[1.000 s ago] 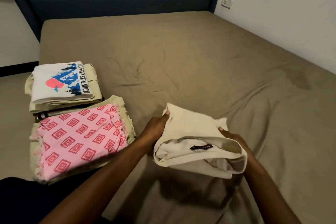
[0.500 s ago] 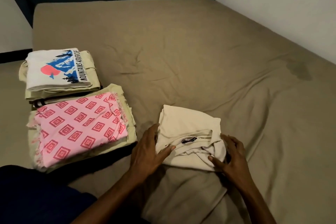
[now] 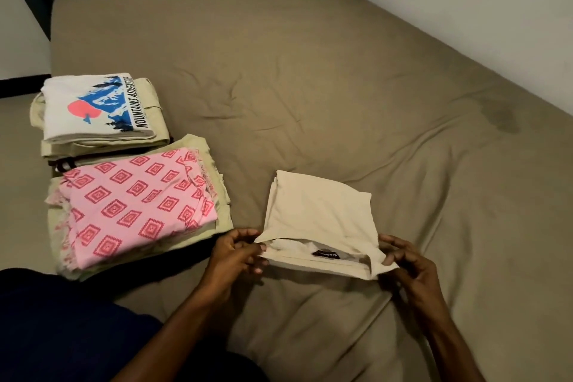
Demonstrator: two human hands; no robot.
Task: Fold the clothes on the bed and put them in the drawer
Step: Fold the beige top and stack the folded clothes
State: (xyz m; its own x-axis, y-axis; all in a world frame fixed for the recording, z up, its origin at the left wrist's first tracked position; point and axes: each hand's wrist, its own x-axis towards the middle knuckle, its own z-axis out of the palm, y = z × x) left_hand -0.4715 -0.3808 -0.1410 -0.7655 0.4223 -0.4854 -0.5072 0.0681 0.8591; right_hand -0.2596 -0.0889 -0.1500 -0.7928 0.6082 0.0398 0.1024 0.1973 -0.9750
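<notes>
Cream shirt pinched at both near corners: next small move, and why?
Probably lift the cream shirt onto the pink patterned pile. It already looks folded, the left hand and right hand pinch its near corners, and the pile lies just left.

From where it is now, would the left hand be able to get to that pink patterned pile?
Probably yes. The left hand pinches the cream shirt right beside the pink patterned pile, with only bare bed between them. It would have to let go of the shirt first.

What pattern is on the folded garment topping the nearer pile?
Pink garment with red diamond motifs, head view.
</notes>
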